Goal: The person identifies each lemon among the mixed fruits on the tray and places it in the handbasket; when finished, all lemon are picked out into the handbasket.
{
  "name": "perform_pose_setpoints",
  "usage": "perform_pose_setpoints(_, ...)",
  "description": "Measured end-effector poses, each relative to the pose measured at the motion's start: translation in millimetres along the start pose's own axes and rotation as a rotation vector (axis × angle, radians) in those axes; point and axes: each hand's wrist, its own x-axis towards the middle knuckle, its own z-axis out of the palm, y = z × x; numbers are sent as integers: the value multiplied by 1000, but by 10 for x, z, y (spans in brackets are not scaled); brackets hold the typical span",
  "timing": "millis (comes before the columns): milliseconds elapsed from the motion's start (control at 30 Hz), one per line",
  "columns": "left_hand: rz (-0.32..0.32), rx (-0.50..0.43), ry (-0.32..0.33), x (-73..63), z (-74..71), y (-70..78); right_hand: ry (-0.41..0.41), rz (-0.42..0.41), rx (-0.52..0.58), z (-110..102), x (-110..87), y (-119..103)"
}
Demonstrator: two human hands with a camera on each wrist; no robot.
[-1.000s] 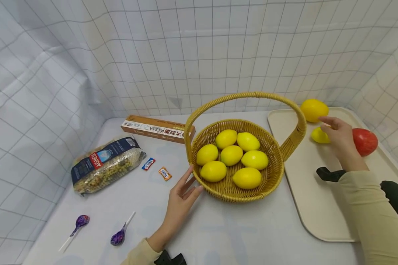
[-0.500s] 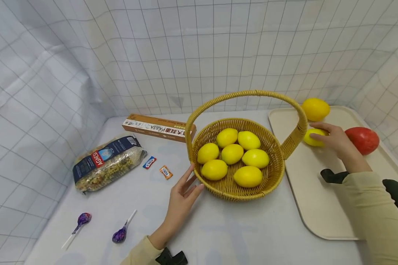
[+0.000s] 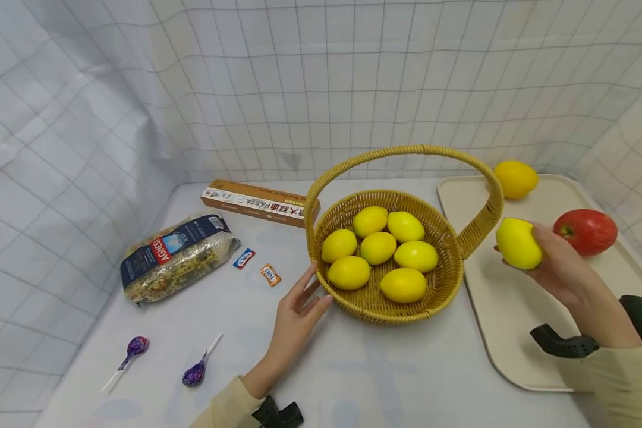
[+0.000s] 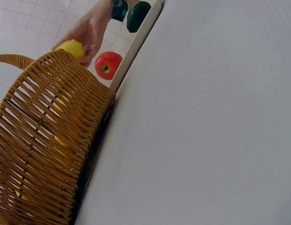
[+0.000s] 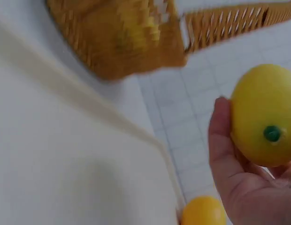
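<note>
My right hand [image 3: 569, 267] grips a yellow lemon [image 3: 519, 244] above the beige tray [image 3: 508, 321]. In the right wrist view the lemon [image 5: 265, 112] shows a green stem spot, with fingers [image 5: 221, 136] against its side. A wicker basket [image 3: 390, 318] with a tall arched handle stands in the middle and holds several lemons [image 3: 402, 285]. My left hand [image 3: 294, 324] touches the basket's near left rim with its fingertips, fingers mostly straight. From the left wrist view the woven basket wall [image 4: 47, 136] fills the left side, and the right hand [image 4: 91, 33] appears beyond it.
On the tray are a red apple [image 3: 585, 232] and a larger orange-yellow fruit [image 3: 516, 178] at the back. Left of the basket lie a pasta box [image 3: 257, 203], a pasta bag [image 3: 176, 258], small wrapped candies [image 3: 270, 274] and two lollipops [image 3: 195, 373].
My right hand has taken hold of the lemon from the tray, lifted it and turned it toward the camera. The left hand stays at the basket rim.
</note>
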Motion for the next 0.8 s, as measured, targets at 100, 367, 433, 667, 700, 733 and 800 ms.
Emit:
perform_pose_setpoints(100, 7, 2, -4, -4, -10, 3, -156, -33, 181, 308, -135, 12)
perform_pose_setpoints(367, 15, -1, -1, -7, -25, 15, -227, -52, -363, 1174, 31, 264)
perform_pose_setpoints(433, 16, -1, 0, 4, -25, 13, -190, 3, -483, 1346, 166, 353)
perform_pose_setpoints(667, 17, -7, -1, 6, -12, 4, -263, 137, -790, 1642, 560, 630)
perform_pose_setpoints(700, 16, -8, -1, 4, -10, 7, -280, 138, -833, 1656, 580, 660)
perform_pose_setpoints(733, 15, -9, -1, 3, -7, 12, -298, 134, -875, 1665, 590, 685)
perform_pose_setpoints(800, 13, -10, -1, 0, -4, 25, -320, 110, -964, 1672, 589, 714)
